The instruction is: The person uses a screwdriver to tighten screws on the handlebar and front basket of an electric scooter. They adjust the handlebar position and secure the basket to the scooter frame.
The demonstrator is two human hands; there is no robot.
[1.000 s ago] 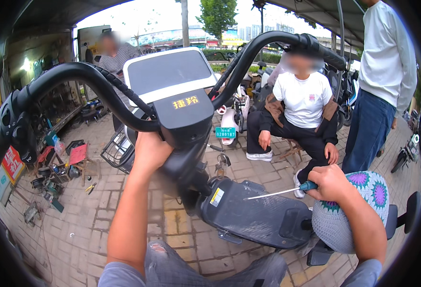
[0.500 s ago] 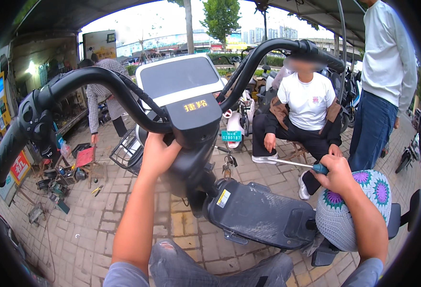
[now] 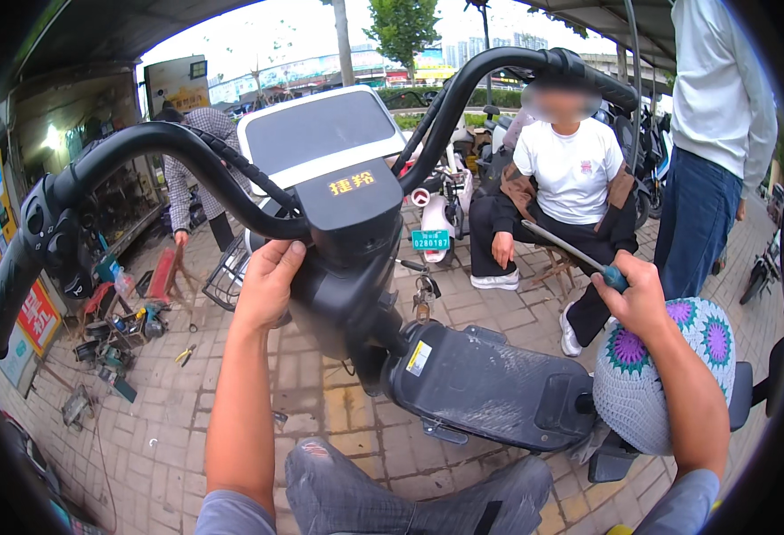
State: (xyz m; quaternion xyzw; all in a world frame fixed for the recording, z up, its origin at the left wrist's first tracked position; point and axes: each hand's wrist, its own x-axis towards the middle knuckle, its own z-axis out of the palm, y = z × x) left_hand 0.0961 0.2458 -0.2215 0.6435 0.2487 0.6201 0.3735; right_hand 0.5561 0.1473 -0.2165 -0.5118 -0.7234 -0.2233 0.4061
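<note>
My left hand [image 3: 269, 280] grips the black front column [image 3: 343, 281] of an electric scooter, thumb up, just under the handlebar [image 3: 206, 162] and the dark headset housing [image 3: 343, 206]. My right hand [image 3: 631, 294] is closed on the blue-green handle of a screwdriver [image 3: 574, 250], whose long metal shaft points up and to the left, toward the seated person. That hand is above the seat [image 3: 641, 401], which has a grey crocheted cover with purple flowers. The black footboard [image 3: 485, 392] lies lower, between my hands, and keys [image 3: 423, 294] hang beside the column.
A seated person [image 3: 566, 178] in a white shirt faces me; another person [image 3: 708, 107] stands at right. A person [image 3: 197, 134] bends at left near a red folding stool [image 3: 162, 276], tools [image 3: 120, 330] and pliers [image 3: 187, 355]. A pink scooter [image 3: 436, 223] is parked behind; my knees [image 3: 311, 473] are below.
My right hand has risen, tilting the screwdriver from near level over the footboard to pointing upward. The person at left has bent down toward the stool. My left hand still grips the column.
</note>
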